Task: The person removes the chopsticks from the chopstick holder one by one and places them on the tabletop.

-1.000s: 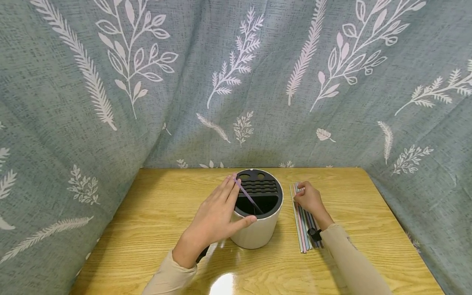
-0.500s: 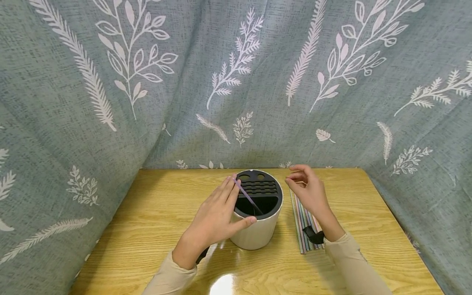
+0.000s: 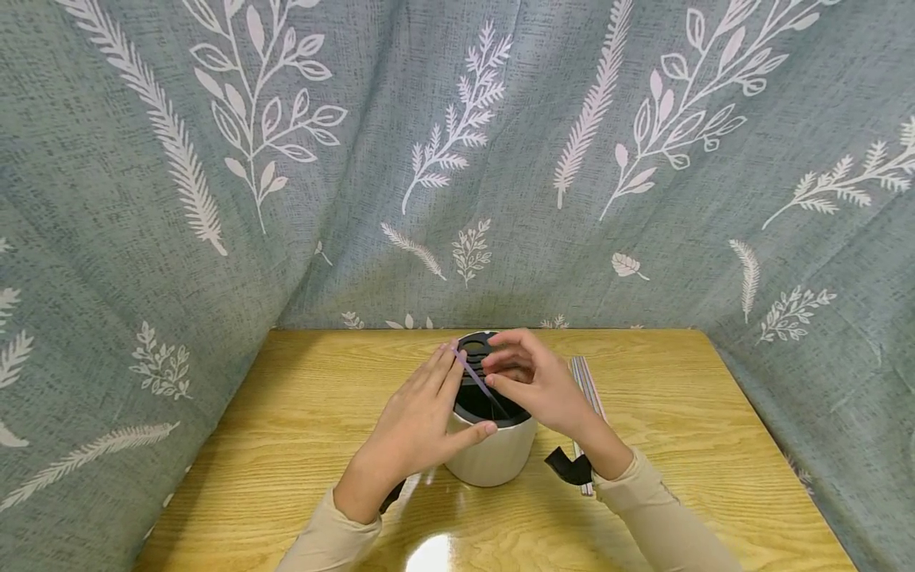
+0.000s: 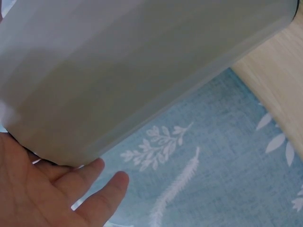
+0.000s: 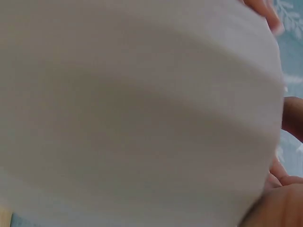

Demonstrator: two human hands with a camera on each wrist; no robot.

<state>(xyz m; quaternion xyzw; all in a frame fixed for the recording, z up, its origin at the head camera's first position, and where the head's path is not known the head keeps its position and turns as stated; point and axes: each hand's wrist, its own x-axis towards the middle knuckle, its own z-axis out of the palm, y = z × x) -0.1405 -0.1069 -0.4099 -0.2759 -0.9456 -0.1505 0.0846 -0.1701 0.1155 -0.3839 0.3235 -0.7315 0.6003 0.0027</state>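
On the table stands a white cylindrical holder with a black slotted top. My left hand rests against its left rim, fingers straight, thumb toward the front edge. A thin purple stick leans in the black front compartment, its upper end by the left fingertips. Over the right part of the holder hovers my right hand, fingers loosely bent and thumb apart, with nothing visible between them. The thumb tip is close to the purple stick. In the left wrist view, the left fingers lie at the holder's edge.
Right of the holder lies a bundle of thin coloured sticks, partly covered by the right forearm. Both hands rest above a wooden table, which ends at a patterned blue-grey curtain behind and to the sides.
My right hand has left the bundle of sticks, risen, and moved left over the holder. The left hand and the purple stick stay where they were.
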